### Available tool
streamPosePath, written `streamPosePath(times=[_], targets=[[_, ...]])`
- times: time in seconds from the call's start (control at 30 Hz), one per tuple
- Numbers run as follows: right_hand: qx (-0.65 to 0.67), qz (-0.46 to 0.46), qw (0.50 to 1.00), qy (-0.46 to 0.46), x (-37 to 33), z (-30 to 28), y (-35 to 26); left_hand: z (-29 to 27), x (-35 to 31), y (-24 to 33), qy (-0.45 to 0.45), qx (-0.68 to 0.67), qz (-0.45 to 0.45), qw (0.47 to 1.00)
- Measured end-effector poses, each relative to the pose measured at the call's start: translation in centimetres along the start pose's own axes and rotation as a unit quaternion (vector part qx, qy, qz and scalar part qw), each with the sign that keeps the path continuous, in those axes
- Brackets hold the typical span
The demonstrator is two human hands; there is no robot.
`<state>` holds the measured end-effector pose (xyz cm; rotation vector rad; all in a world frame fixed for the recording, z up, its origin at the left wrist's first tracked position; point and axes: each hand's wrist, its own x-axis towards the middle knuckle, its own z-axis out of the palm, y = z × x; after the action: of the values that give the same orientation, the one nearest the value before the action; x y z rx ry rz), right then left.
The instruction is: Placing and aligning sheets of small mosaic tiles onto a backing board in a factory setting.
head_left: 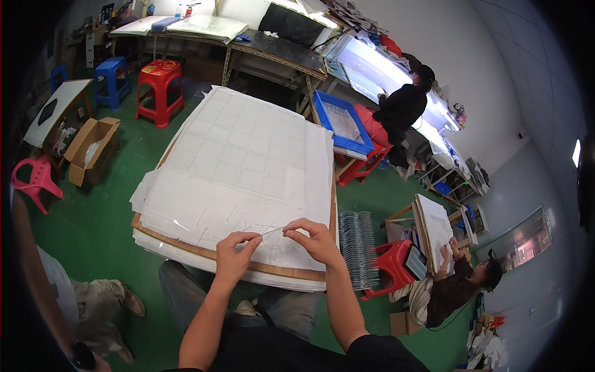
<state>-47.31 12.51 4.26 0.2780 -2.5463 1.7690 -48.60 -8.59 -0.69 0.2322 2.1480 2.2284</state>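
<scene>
A thin, pale strip (273, 232) is stretched between my two hands over the near edge of the table. Its left end is pinched by my left hand (237, 254), thumb against fingertips. My right hand (315, 242) pinches the other end the same way. What the strip is made of is too small to tell. Beneath it, several similar thin, clear slivers (232, 217) lie scattered on the white sheet (176, 209). Farther back on the sheet, rows of clear, flat rectangular panes (242, 139) form a grid.
Beside the table's right edge stands a row of upright clear panes (356, 248), near a red stool (387, 266). A blue tray (359, 147) sits beyond the far right corner. One person stands close at left; two others work at right. An open cardboard box (93, 149) is on the floor.
</scene>
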Motion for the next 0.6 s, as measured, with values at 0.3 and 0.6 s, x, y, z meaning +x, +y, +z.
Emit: streamPosePath(times=[0.3,0.6], targets=[[0.15,0.083,0.975,0.142,-0.1,-0.4,3.9,-0.5,2.6,-0.2,0.065,0.086,0.012,0.994],[0.185,0.072,0.978,0.067,-0.2,1.3,2.7,0.5,2.0,1.2,-0.041,0.055,-0.016,0.997]])
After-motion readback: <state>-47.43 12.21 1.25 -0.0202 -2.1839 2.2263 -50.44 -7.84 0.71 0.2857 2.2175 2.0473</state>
